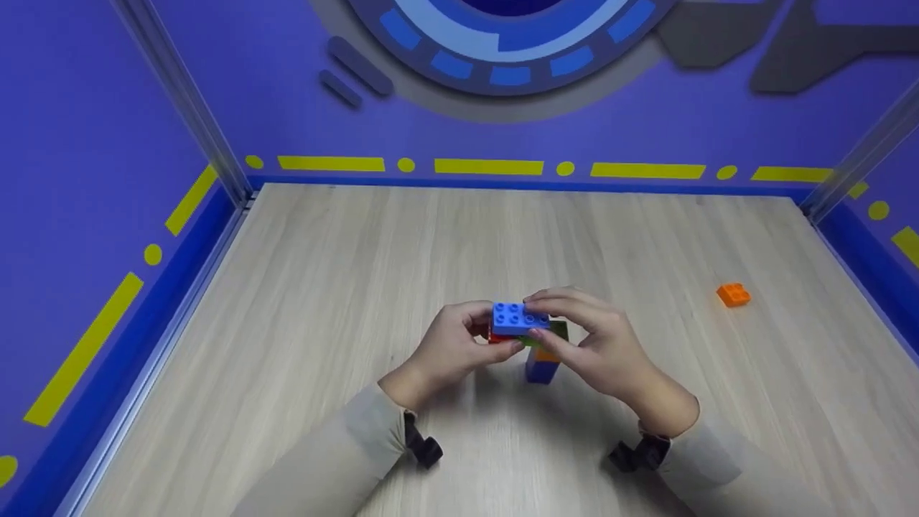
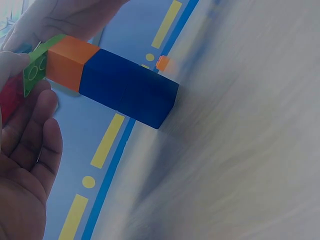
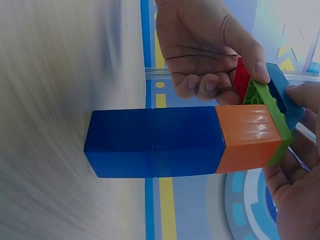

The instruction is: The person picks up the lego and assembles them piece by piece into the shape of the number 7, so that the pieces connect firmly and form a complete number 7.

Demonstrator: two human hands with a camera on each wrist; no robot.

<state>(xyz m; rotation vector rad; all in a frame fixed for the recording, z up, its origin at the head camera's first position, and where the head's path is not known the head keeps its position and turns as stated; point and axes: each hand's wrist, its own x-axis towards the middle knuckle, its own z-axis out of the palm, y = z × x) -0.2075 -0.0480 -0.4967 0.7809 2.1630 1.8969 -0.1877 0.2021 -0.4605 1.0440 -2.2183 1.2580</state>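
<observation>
A tower of toy building bricks stands before me, with dark blue bricks (image 3: 155, 142) at the bottom and an orange brick (image 3: 250, 135) on them. Across its top lies a green plate (image 3: 272, 110), reaching out to the left. Under that overhang is a red brick (image 3: 242, 80), gripped between the thumb and fingers of my left hand (image 1: 456, 345). A lighter blue brick (image 1: 508, 319) with studs on top lies over the green plate. My right hand (image 1: 607, 345) pinches this blue brick at its right end, thumb in front and fingers behind.
A loose orange brick (image 1: 734, 294) lies on the wooden table (image 1: 344, 258) at the far right. Blue-purple panels (image 1: 459, 129) with yellow marks wall the table at the back and both sides. Black straps (image 1: 423, 445) hold cameras at my wrists.
</observation>
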